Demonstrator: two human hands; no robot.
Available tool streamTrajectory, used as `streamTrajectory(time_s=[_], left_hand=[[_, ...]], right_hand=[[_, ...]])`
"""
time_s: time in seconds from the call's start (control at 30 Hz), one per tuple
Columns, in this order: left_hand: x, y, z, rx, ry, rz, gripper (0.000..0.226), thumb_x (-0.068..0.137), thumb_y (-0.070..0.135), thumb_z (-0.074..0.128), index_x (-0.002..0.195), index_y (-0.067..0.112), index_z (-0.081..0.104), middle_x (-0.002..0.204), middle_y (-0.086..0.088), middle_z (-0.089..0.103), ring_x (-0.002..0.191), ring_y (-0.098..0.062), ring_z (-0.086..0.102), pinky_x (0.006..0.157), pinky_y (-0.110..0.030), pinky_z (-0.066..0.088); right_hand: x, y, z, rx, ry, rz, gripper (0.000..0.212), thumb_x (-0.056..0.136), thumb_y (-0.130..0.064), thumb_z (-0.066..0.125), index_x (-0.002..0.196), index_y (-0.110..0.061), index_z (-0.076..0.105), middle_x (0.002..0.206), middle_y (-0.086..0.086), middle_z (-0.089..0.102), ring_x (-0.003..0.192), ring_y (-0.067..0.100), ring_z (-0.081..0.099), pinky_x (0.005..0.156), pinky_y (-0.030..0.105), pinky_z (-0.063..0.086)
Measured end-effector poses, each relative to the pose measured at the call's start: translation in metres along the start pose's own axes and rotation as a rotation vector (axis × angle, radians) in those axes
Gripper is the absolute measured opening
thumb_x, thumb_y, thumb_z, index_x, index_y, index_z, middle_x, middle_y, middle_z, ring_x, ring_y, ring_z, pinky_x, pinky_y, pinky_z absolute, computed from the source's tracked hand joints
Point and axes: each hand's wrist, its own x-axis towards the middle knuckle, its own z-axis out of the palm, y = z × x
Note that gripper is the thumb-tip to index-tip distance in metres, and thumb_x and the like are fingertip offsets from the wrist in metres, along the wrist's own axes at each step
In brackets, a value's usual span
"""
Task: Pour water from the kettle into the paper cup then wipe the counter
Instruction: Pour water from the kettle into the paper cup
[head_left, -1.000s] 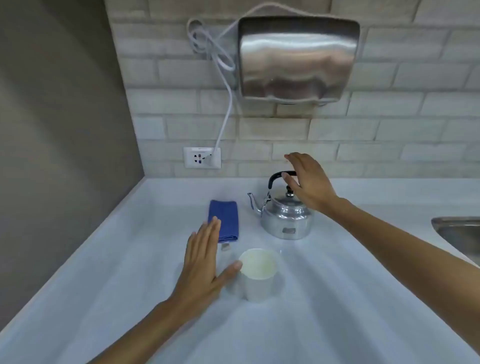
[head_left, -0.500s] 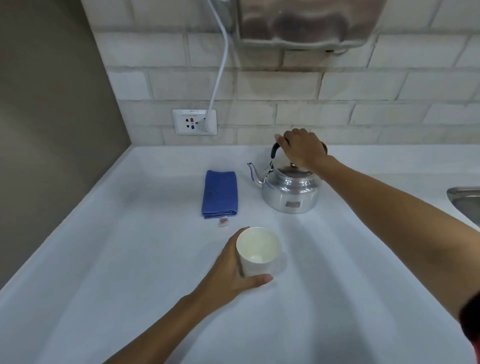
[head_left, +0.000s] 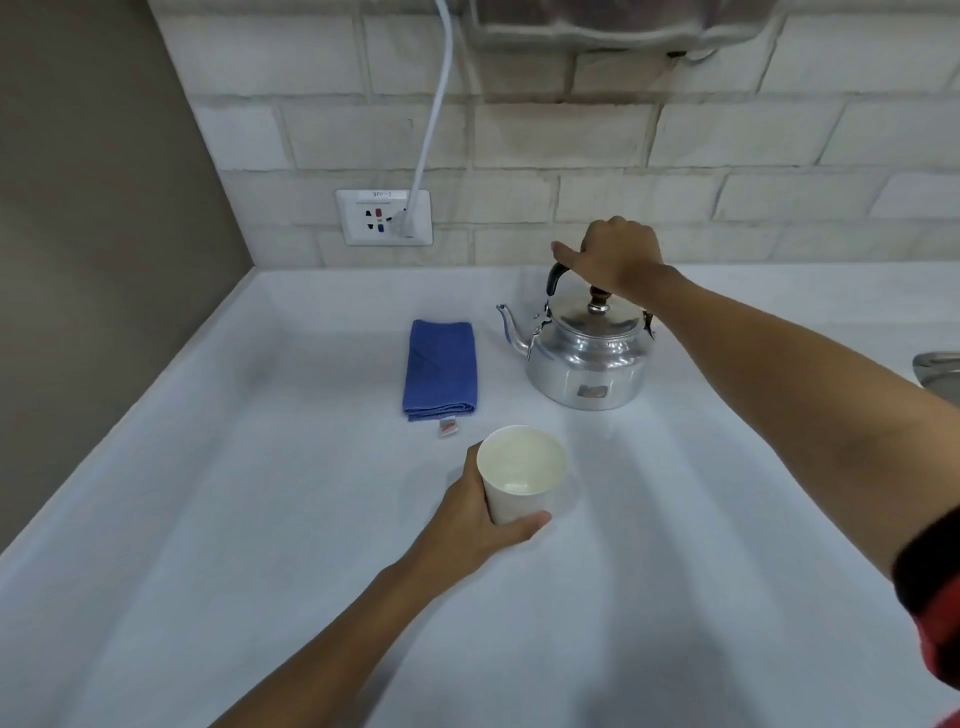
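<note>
Both my hands grip.
My right hand (head_left: 618, 257) is closed around the shiny metal kettle (head_left: 584, 353) handle near the counter (head_left: 260, 519) back edge; my left hand (head_left: 480, 519) wraps the white paper cup (head_left: 519, 475).

Small, blurry label, seemingly "9PP-2", atop the wall socket (head_left: 384, 217).

Pantry corner: white counter (head_left: 260, 519), brick wall (head_left: 571, 140) (hand dryer (head_left: 597, 21) overhead), sink (head_left: 937, 374).

- My right hand (head_left: 618, 257) covers most of the kettle (head_left: 587, 358) handle.
- The dryer (head_left: 623, 23) is cut off at the top edge, the sink (head_left: 940, 371) at the right.
- I can't read the socket (head_left: 384, 217) label or the cloth (head_left: 440, 369) tag.
</note>
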Motion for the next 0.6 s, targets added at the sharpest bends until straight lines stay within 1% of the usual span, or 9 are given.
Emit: streamTrajectory(time_s=[0.1, 0.17, 0.23, 0.3, 0.43, 0.5, 0.6], left_hand=[[0.001, -0.002, 0.0, 0.009, -0.003, 0.001, 0.074, 0.063, 0.043, 0.081, 0.12, 0.046, 0.034, 0.124, 0.019, 0.052, 0.114, 0.002, 0.05, 0.097, -0.023, 0.047], [0.002, -0.003, 0.0, 0.025, -0.001, 0.008, 0.071, 0.063, 0.042, 0.082, 0.115, 0.05, 0.034, 0.121, 0.023, 0.051, 0.113, 0.008, 0.049, 0.092, -0.012, 0.045], [0.003, -0.004, -0.001, 0.035, 0.005, 0.017, 0.072, 0.062, 0.043, 0.082, 0.116, 0.049, 0.034, 0.121, 0.023, 0.051, 0.112, 0.009, 0.048, 0.089, -0.006, 0.043], [0.004, -0.005, 0.0, 0.04, 0.008, 0.025, 0.075, 0.06, 0.045, 0.083, 0.117, 0.049, 0.034, 0.122, 0.021, 0.052, 0.113, 0.008, 0.049, 0.088, -0.007, 0.044], [0.004, -0.006, 0.0, 0.053, 0.024, 0.026, 0.074, 0.058, 0.047, 0.083, 0.114, 0.05, 0.036, 0.118, 0.026, 0.052, 0.11, 0.012, 0.048, 0.083, -0.006, 0.043], [0.004, -0.007, 0.0, 0.05, 0.026, 0.024, 0.077, 0.057, 0.048, 0.084, 0.118, 0.047, 0.036, 0.118, 0.025, 0.053, 0.11, 0.01, 0.05, 0.082, -0.008, 0.043], [0.003, -0.006, 0.0, 0.037, 0.025, 0.031, 0.08, 0.056, 0.049, 0.084, 0.122, 0.042, 0.039, 0.118, 0.026, 0.055, 0.108, 0.015, 0.049, 0.08, -0.001, 0.042]], right_hand=[[-0.007, -0.001, -0.008, -0.009, -0.001, -0.024, 0.058, 0.087, -0.051, 0.041, 0.046, -0.01, 0.034, 0.053, 0.004, 0.037, 0.064, 0.029, 0.046, 0.06, 0.033, 0.032], [-0.014, 0.0, -0.017, -0.013, 0.01, -0.05, 0.058, 0.086, -0.05, 0.042, 0.044, -0.01, 0.033, 0.05, 0.004, 0.036, 0.061, 0.028, 0.045, 0.058, 0.032, 0.032], [-0.021, 0.001, -0.027, -0.006, 0.033, -0.075, 0.059, 0.084, -0.049, 0.043, 0.042, -0.011, 0.032, 0.047, 0.003, 0.036, 0.058, 0.027, 0.043, 0.058, 0.031, 0.032], [-0.029, 0.001, -0.038, 0.0, 0.063, -0.099, 0.059, 0.084, -0.049, 0.045, 0.04, -0.012, 0.03, 0.043, 0.002, 0.033, 0.053, 0.025, 0.039, 0.057, 0.031, 0.032], [-0.047, 0.001, -0.063, -0.015, 0.1, -0.143, 0.059, 0.082, -0.049, 0.046, 0.04, -0.014, 0.025, 0.039, 0.001, 0.028, 0.045, 0.02, 0.029, 0.051, 0.03, 0.027], [-0.058, 0.0, -0.075, -0.04, 0.11, -0.17, 0.058, 0.081, -0.048, 0.047, 0.04, -0.014, 0.024, 0.039, 0.001, 0.025, 0.044, 0.019, 0.028, 0.048, 0.028, 0.023], [-0.075, -0.004, -0.09, -0.093, 0.118, -0.216, 0.058, 0.081, -0.048, 0.048, 0.039, -0.014, 0.026, 0.039, 0.002, 0.027, 0.045, 0.02, 0.029, 0.046, 0.026, 0.019]])
